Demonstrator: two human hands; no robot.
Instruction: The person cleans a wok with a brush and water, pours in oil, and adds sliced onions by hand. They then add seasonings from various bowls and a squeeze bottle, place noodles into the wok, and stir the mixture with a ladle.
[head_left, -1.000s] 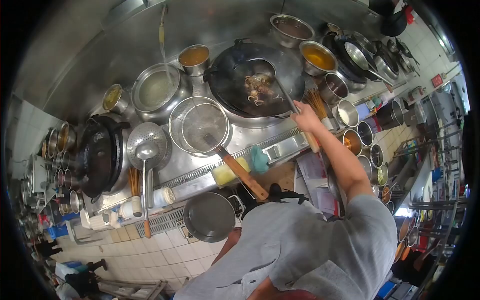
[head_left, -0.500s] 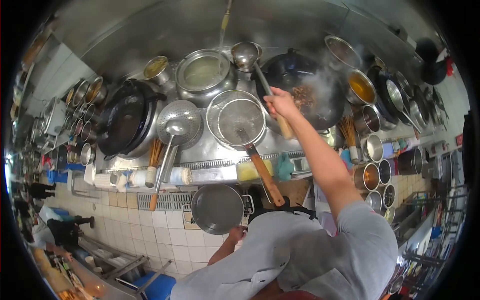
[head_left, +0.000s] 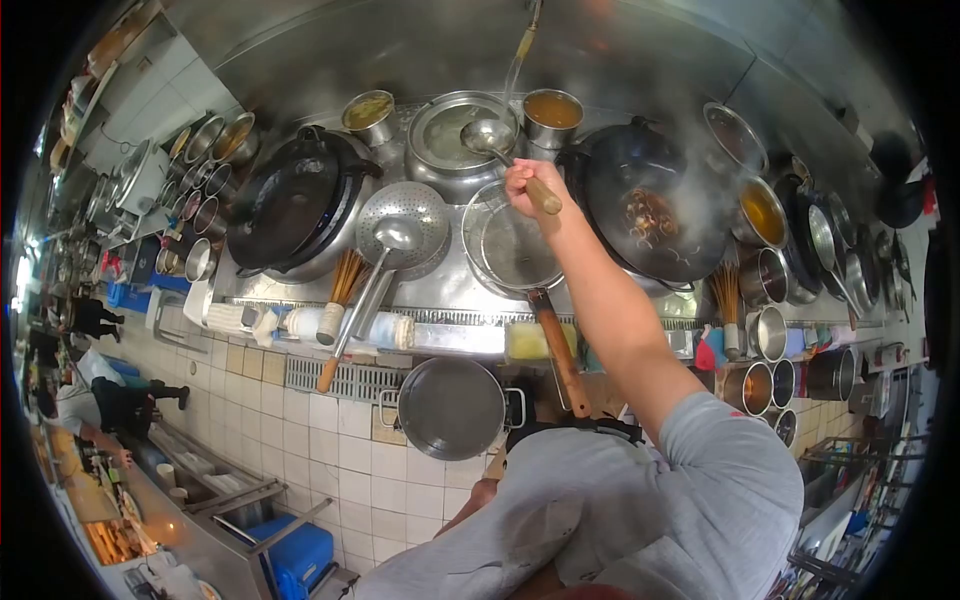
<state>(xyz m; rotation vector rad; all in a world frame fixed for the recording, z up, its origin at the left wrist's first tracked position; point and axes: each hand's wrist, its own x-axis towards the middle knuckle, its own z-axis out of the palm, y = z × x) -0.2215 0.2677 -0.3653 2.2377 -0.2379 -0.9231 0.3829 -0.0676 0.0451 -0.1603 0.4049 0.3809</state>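
Observation:
My right hand [head_left: 535, 187] is closed round the wooden handle of a metal ladle [head_left: 487, 134]. Its bowl is over the wide pot of cloudy liquid [head_left: 440, 133]. Right of my forearm, a black wok [head_left: 690, 245] gives off steam, with small browned pieces of food [head_left: 655, 215] in it. Beneath my wrist, a wire-mesh strainer [head_left: 500, 245] rests on the stove, its wooden handle toward me. Low beside my body is my left hand [head_left: 484, 491], its fingers mostly hidden, just below a two-handled pan [head_left: 450, 408].
A second black wok [head_left: 290, 205] sits left, near a perforated skimmer [head_left: 402, 220] and a bamboo brush [head_left: 342, 295]. Pots of orange liquid [head_left: 553, 110] and yellow oil [head_left: 763, 212] flank the steaming wok. A person [head_left: 95, 400] is at the far left.
My right hand has moved left with the ladle, from beside the steaming wok to over the strainer; the ladle's bowl went from the back pot to the wide one. The camera view shifted.

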